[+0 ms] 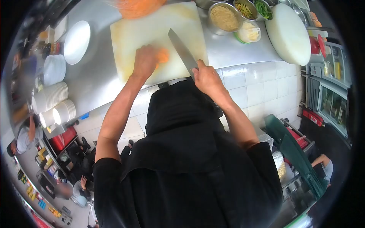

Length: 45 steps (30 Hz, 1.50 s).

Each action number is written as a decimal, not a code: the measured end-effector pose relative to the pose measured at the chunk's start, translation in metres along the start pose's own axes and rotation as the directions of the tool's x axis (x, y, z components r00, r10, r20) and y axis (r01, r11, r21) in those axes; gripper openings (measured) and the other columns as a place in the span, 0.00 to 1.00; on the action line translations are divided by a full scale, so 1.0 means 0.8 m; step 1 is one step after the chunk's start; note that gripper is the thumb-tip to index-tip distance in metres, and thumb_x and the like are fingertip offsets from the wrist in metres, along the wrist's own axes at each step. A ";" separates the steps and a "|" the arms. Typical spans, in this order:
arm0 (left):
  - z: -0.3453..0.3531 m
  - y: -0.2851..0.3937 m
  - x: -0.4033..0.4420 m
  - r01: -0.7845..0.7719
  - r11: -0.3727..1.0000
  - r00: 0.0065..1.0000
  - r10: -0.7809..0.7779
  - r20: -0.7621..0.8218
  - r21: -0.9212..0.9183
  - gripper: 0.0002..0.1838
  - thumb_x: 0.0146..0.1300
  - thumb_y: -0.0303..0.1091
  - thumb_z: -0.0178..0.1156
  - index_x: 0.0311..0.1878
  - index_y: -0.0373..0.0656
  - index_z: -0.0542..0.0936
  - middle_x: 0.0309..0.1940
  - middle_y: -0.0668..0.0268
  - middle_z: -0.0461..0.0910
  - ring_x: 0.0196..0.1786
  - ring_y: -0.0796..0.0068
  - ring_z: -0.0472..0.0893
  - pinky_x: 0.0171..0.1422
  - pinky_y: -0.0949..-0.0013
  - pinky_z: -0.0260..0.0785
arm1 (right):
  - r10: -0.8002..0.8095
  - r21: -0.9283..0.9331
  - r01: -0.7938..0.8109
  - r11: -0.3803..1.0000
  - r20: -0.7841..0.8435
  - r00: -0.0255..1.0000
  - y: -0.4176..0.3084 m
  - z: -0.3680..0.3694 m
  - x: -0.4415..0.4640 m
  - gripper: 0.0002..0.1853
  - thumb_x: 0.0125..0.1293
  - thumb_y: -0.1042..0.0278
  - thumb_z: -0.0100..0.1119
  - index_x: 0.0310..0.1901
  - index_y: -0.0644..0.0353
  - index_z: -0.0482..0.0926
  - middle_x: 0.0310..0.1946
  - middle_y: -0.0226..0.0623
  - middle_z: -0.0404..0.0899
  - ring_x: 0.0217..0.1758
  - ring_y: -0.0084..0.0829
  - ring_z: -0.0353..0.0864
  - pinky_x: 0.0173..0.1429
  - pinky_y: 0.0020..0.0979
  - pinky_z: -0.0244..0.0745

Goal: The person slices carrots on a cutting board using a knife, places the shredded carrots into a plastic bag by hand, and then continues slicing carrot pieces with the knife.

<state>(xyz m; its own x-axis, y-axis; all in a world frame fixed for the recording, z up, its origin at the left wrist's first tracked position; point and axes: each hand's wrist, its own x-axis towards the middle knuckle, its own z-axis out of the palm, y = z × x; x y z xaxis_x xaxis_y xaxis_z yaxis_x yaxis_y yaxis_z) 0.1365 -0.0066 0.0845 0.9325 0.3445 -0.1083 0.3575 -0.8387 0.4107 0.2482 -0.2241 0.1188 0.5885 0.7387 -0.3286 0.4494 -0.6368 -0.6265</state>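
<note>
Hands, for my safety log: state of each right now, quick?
Left hand: at the orange food, blurred; grip can't be told.
Right hand: closed, holding the knife.

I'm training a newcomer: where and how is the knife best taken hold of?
Probably by the handle end, inside the right hand, coming from the near side: the knife slants away over the board, its pointed end farthest off.

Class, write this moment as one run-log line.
right hand: gripping kitchen knife over cutting board | left hand: at orange food pieces, contact blurred
</note>
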 end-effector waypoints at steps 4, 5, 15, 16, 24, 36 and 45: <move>0.018 -0.027 -0.008 0.016 0.995 1.000 -0.015 -0.014 0.098 0.14 0.47 0.21 0.67 0.40 0.45 0.83 0.42 0.65 0.79 0.50 0.60 0.76 0.54 0.59 0.66 | -0.026 0.041 0.025 0.999 0.026 0.999 0.015 0.005 0.010 0.10 0.68 0.69 0.53 0.42 0.68 0.70 0.26 0.62 0.78 0.36 0.62 0.80 0.41 0.55 0.74; 0.016 -0.038 -0.014 -0.044 0.998 0.998 0.046 -0.049 0.040 0.13 0.48 0.19 0.65 0.38 0.44 0.83 0.44 0.64 0.79 0.50 0.60 0.77 0.54 0.60 0.68 | -0.030 0.048 0.028 0.998 0.037 0.999 0.017 0.004 0.013 0.10 0.68 0.69 0.53 0.42 0.68 0.70 0.26 0.62 0.78 0.36 0.62 0.80 0.41 0.55 0.74; 0.034 -0.075 -0.070 -0.044 0.999 0.957 0.040 -0.288 -0.008 0.19 0.52 0.16 0.62 0.48 0.45 0.81 0.62 0.56 0.73 0.62 0.53 0.73 0.67 0.57 0.67 | -0.155 0.057 0.146 0.988 0.235 0.960 -0.009 0.053 0.024 0.10 0.69 0.69 0.52 0.42 0.69 0.70 0.27 0.61 0.79 0.36 0.63 0.79 0.43 0.55 0.73; 0.033 -0.076 -0.072 -0.045 0.999 0.954 0.038 -0.299 -0.018 0.19 0.52 0.16 0.62 0.48 0.45 0.81 0.62 0.56 0.73 0.62 0.53 0.73 0.67 0.57 0.67 | -0.175 -0.013 0.183 0.983 0.232 0.957 -0.007 0.059 0.025 0.10 0.69 0.68 0.51 0.42 0.69 0.70 0.27 0.61 0.79 0.36 0.62 0.80 0.43 0.55 0.74; 0.036 -0.090 -0.056 -0.151 0.941 0.968 0.079 -0.237 -0.302 0.24 0.52 0.24 0.68 0.55 0.44 0.79 0.55 0.59 0.79 0.60 0.55 0.74 0.65 0.57 0.65 | -0.032 -0.334 0.072 0.940 0.124 0.992 -0.038 0.030 0.025 0.13 0.62 0.76 0.46 0.47 0.71 0.72 0.32 0.62 0.81 0.39 0.59 0.83 0.46 0.52 0.78; 0.072 -0.120 -0.057 -0.301 0.912 0.909 0.186 -0.372 -0.280 0.16 0.54 0.21 0.65 0.47 0.44 0.80 0.50 0.64 0.81 0.53 0.55 0.77 0.57 0.57 0.68 | -0.042 -0.370 0.080 0.926 0.111 0.993 -0.082 0.104 -0.006 0.09 0.61 0.78 0.46 0.43 0.71 0.70 0.26 0.61 0.80 0.35 0.60 0.82 0.42 0.54 0.78; 0.077 -0.104 -0.052 -0.184 0.961 0.914 0.090 -0.395 -0.207 0.07 0.55 0.24 0.64 0.39 0.43 0.83 0.37 0.60 0.79 0.43 0.54 0.78 0.44 0.57 0.71 | -0.068 -0.356 0.119 0.927 0.153 0.986 -0.090 0.085 -0.001 0.10 0.61 0.79 0.45 0.43 0.72 0.70 0.28 0.63 0.80 0.36 0.60 0.83 0.44 0.53 0.78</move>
<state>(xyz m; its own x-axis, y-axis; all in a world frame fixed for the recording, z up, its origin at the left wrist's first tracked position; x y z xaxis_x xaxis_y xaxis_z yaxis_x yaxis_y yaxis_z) 0.0711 0.0230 -0.0009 0.8649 0.4061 0.2951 0.1616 -0.7818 0.6023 0.1696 -0.1639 0.1163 0.4468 0.8052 -0.3900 0.7260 -0.5810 -0.3678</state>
